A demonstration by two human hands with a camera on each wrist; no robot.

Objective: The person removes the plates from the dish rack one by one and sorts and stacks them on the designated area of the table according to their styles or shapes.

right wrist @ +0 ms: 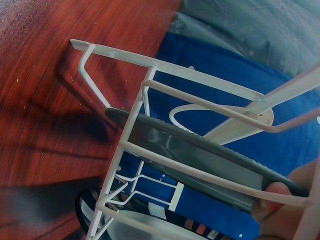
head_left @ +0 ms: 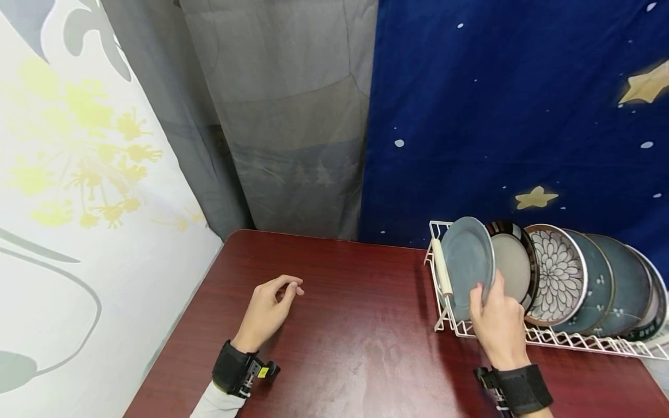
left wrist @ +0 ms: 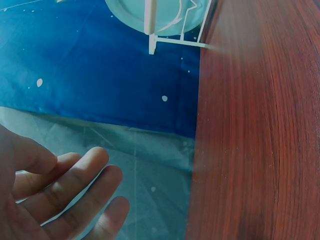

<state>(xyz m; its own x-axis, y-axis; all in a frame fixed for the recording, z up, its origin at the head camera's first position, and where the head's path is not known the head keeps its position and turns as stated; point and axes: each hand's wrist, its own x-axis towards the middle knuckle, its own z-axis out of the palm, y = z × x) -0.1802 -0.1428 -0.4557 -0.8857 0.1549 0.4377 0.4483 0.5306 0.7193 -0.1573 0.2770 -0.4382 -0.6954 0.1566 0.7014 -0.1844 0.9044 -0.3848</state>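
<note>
In the head view a blue-grey plate (head_left: 467, 261) stands on edge at the left end of a white wire dish rack (head_left: 444, 313). My right hand (head_left: 499, 319) pinches its near right rim, thumb on the face toward the left. The right wrist view shows that plate (right wrist: 200, 160) between the rack's wires, with the fingers (right wrist: 275, 200) at its edge. My left hand (head_left: 269, 310) hovers over the table at the left, fingers loosely bent, holding nothing. In the left wrist view the same hand (left wrist: 70, 195) has its fingers apart.
Right of the held plate stand a black-rimmed plate (head_left: 509, 264), a flower-patterned plate (head_left: 555, 276) and several blue-grey dishes (head_left: 622, 284). The rack sits on a dark red wooden table (head_left: 355, 325). Behind hang a grey curtain (head_left: 298, 145) and a blue starry cloth (head_left: 444, 116).
</note>
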